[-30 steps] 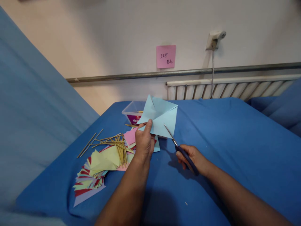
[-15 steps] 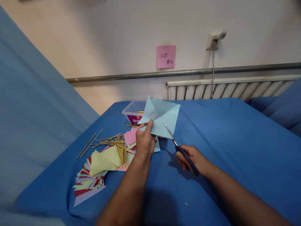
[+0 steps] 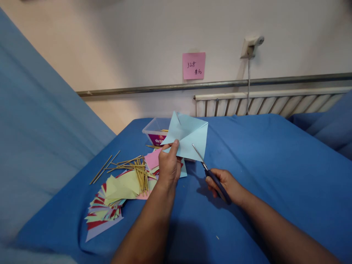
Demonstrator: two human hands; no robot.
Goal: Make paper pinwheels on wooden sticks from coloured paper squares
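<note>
A light blue square of paper [image 3: 189,137] is pinched at its lower left by my left hand [image 3: 169,163], thumb on top. Slits run in from its corners, and the sheet is raised above the table. My right hand [image 3: 224,186] grips dark-handled scissors [image 3: 219,185]. One silver blade lies over the lower right part of the paper; the other blade is hidden beneath it. Under and beside my left hand lie pink paper squares [image 3: 152,160] and more coloured sheets.
On the blue-covered table [image 3: 275,176], a fanned stack of coloured paper [image 3: 103,216], yellow sheets [image 3: 121,189] and several thin sticks [image 3: 141,176] lie at the left. A clear plastic box [image 3: 154,128] stands behind them. A blue curtain [image 3: 49,121] hangs at the left.
The paper's right corner has shifted slightly left and in towards the centre. Both hands and the scissors stay almost where they were.
</note>
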